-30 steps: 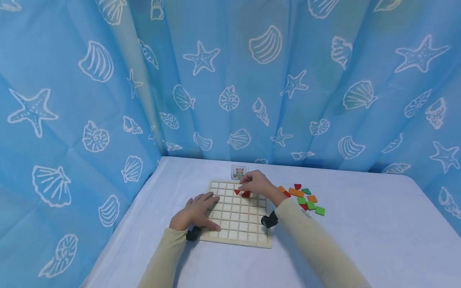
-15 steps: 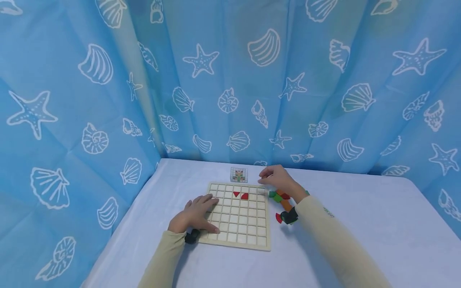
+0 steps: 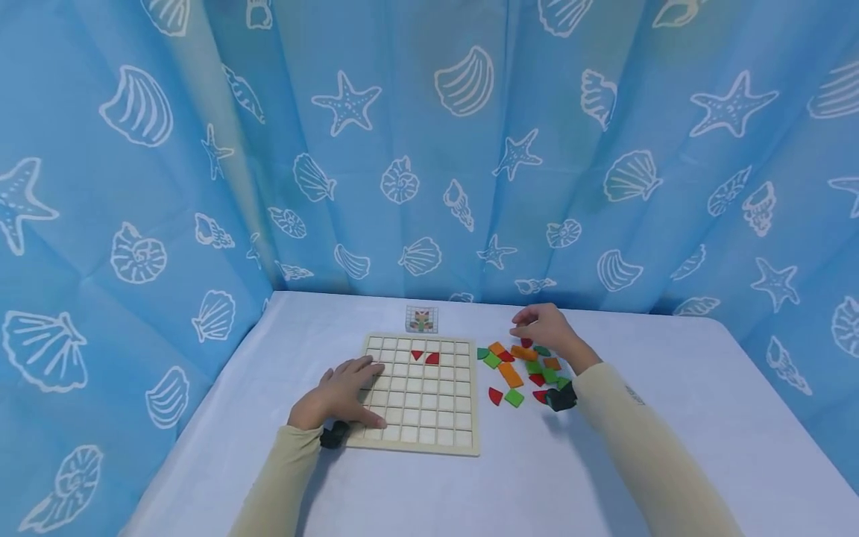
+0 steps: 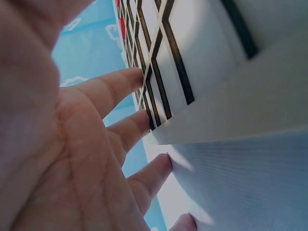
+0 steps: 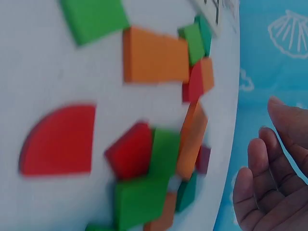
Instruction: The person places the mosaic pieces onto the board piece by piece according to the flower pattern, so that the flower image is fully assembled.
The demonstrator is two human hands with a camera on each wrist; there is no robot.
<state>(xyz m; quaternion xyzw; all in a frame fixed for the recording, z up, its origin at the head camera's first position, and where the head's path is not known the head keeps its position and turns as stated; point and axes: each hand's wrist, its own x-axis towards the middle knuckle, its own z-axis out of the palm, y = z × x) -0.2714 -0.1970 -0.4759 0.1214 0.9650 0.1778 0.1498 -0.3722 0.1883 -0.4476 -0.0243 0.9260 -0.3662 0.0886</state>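
A cream grid board lies on the white table, with a red triangle and a red quarter-circle in its upper cells. Spread over the board's left edge is my left hand; in the left wrist view its fingertips touch the rim and grid. My right hand hovers at the far side of a pile of coloured pieces, above an orange block. Its fingers are loosely bent in the right wrist view, with nothing between them.
A small picture card with a gridded pattern lies behind the board. Loose pieces surround the pile, including a green square, an orange rectangle and a red quarter-circle. A blue shell-print curtain hangs behind the table.
My right hand has moved right, from the red pieces on the board to over the pile. Both red pieces stay on the grid, and my left hand keeps its place on the board.
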